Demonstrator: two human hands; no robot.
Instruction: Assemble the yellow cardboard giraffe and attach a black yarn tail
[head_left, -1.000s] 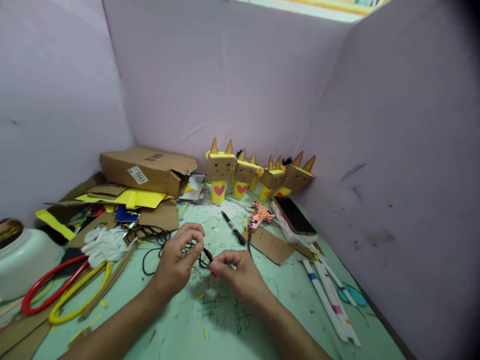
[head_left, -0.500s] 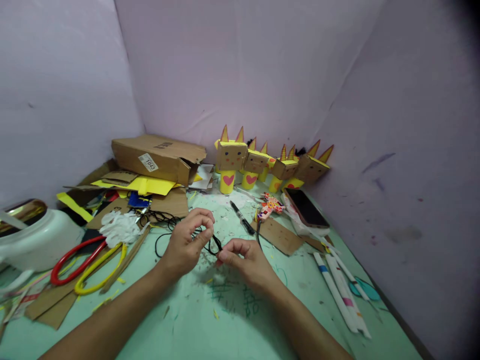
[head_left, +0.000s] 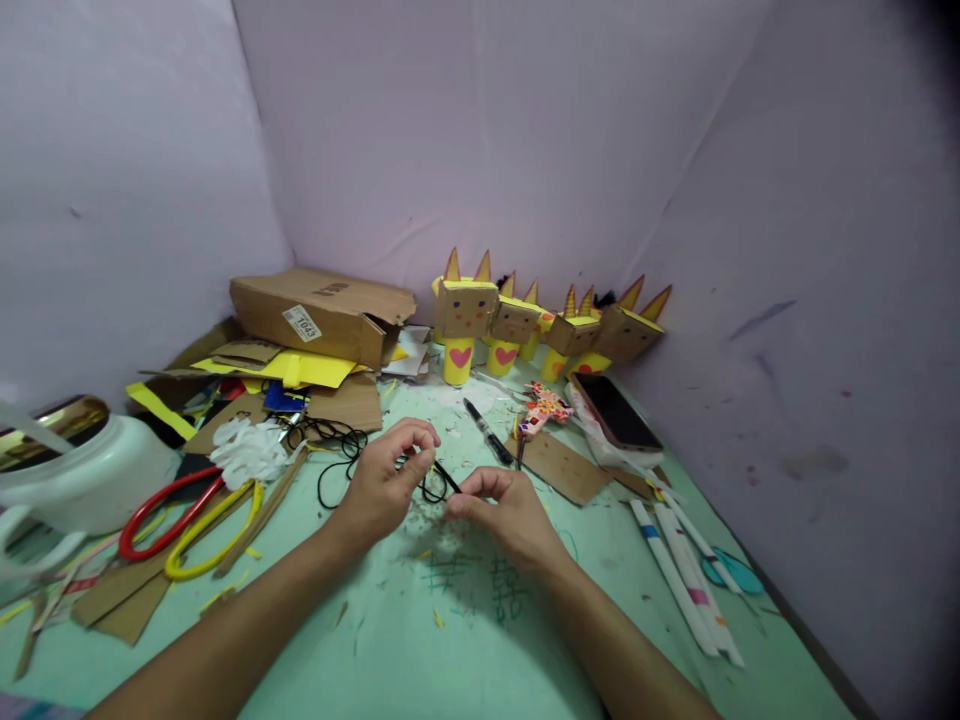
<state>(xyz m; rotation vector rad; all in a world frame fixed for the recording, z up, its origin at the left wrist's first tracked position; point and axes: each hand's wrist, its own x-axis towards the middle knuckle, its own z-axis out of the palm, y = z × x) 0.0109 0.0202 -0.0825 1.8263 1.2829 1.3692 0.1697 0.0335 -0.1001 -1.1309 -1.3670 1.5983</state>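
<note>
Over the last second the view has swung left and tilted down: the row of cardboard figures (head_left: 547, 320) and the phone (head_left: 615, 412) now sit further right and higher than before, and the white tub (head_left: 90, 480) at the left edge shows more of itself. Both hands have drifted right and slightly up the table with it, the left hand (head_left: 386, 480) and right hand (head_left: 502, 510) a little wider apart than before. The black cord (head_left: 435, 485) pinched between them now shows a short straight stretch where a tighter loop hung earlier.
</note>
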